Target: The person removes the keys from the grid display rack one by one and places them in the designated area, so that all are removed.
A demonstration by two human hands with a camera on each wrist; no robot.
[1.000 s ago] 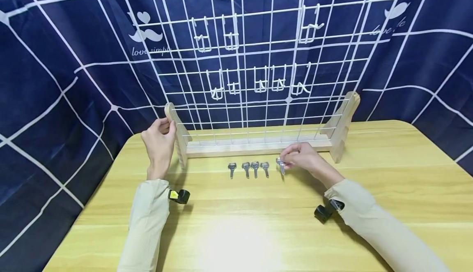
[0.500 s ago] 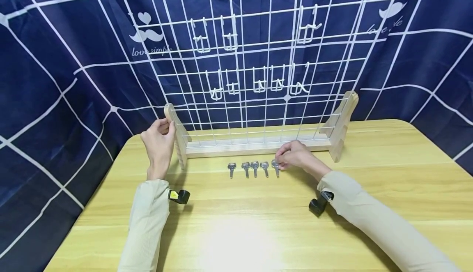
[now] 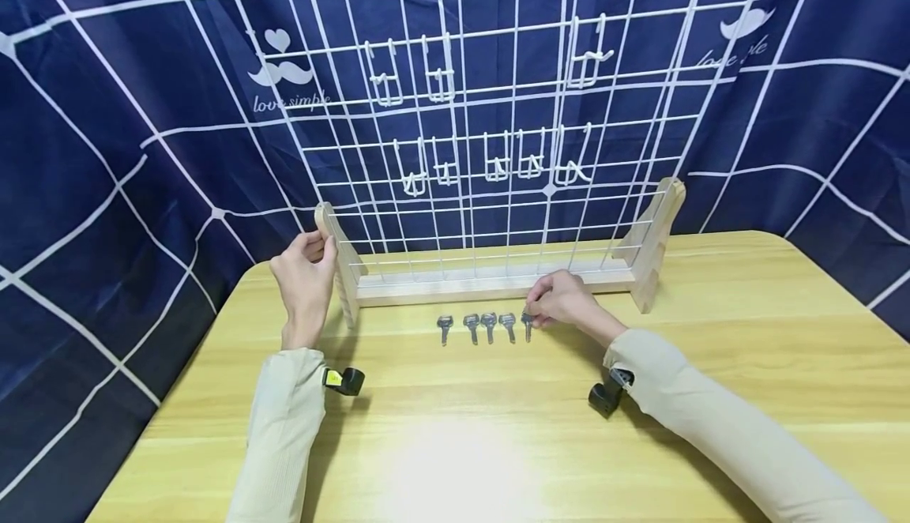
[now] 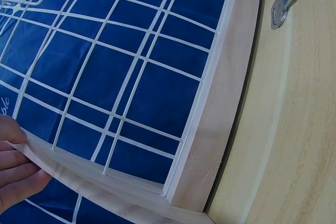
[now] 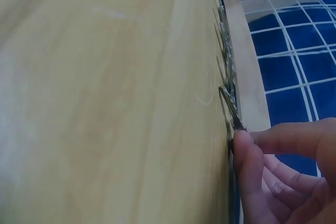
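Observation:
My right hand [image 3: 563, 299] pinches a silver key [image 3: 528, 325] between thumb and fingertips, low over the table at the right end of a row of keys. In the right wrist view the held key [image 5: 231, 109] slants away from the fingertips, its tip down by the table. Several other keys lie flat to its left, the leftmost key [image 3: 445, 325] set a little apart. At the rack's left end, my left hand [image 3: 306, 278] grips the wooden side post [image 3: 344, 266], thumb on one face and fingers on the other, also seen in the left wrist view.
A white wire grid rack [image 3: 490, 227] on a wooden base [image 3: 455, 294] stands behind the keys. Several white wire hooks hang on it in two rows, among them an upper right hook [image 3: 586, 65]. A navy curtain [image 3: 178, 191] surrounds the wood-grain table [image 3: 540, 420].
My right hand has shifted left and lowered the key beside the others, turning it more in line with them. The left hand has kept its grip on the post.

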